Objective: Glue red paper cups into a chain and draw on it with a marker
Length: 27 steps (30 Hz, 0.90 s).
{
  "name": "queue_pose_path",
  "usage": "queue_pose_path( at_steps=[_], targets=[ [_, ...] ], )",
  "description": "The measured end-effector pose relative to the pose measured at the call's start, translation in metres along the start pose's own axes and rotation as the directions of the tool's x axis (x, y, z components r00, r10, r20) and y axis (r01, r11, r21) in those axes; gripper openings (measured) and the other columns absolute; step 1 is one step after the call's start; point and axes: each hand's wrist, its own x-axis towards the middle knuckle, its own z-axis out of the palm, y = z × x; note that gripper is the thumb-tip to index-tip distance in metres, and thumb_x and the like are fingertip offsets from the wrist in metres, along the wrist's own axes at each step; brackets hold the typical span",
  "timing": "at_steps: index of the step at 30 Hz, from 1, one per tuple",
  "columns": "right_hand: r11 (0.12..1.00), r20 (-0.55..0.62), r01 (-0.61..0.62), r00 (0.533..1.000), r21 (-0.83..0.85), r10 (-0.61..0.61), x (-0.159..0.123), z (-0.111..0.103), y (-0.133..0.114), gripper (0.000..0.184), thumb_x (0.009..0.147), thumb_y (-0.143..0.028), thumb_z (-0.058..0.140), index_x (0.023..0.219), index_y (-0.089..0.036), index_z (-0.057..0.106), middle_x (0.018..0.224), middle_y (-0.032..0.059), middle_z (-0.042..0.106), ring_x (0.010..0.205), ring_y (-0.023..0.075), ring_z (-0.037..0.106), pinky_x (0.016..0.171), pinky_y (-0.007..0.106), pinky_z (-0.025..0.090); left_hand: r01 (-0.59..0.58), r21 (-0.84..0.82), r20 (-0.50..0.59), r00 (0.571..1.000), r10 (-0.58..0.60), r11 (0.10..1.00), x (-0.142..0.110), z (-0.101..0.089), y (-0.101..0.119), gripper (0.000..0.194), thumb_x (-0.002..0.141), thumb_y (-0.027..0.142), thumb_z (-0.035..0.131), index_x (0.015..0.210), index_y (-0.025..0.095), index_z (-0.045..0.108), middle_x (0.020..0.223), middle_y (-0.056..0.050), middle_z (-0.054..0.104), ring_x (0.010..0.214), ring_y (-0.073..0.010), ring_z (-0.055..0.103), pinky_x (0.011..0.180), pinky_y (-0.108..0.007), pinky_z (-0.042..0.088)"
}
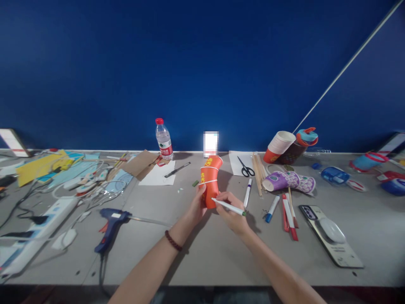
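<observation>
Center frame, your left hand (pixel 199 206) is gripping the joined orange cups (pixel 210 175) — likely steadying them — while your right hand's (pixel 233 218) fingers are pinching a white marker (pixel 230 207), tip toward their lower end.

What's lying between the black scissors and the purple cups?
Thin wooden sticks lie between the scissors and the purple cups, as the head view shows.

Working from afar, I am gripping a column of orange paper cups with yellow lettering (pixel 210 175) in my left hand (pixel 198 203) and holding a white marker with a green end (pixel 232 207) in my right hand (pixel 234 221), its tip at the column's lower end. A red-capped clear plastic bottle (pixel 163 139) is standing by the dark blue wall (pixel 196 71).
</observation>
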Motion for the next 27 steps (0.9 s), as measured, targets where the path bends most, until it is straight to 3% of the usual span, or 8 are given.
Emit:
queue_pose_path(
  at_steps=[27],
  targets=[
    [0.997, 0.019, 0.029, 0.999, 0.072, -0.030, -0.0006, -0.0022, 0.0068, 0.000, 0.078, -0.021, 0.060, 0.078, -0.021, 0.060, 0.081, 0.0047, 0.068, 0.077, 0.0206, 0.066, 0.070, 0.033, 0.052, 0.006, 0.002, 0.031, 0.999, -0.006, 1.000, 0.0047, -0.0058, -0.0029, 0.040, 0.075, 0.048, 0.069, 0.094, 0.014, 0.061, 0.082, -0.007, 0.069, 0.076, -0.0218, 0.067, 0.076, -0.034, 0.050]
  ],
)
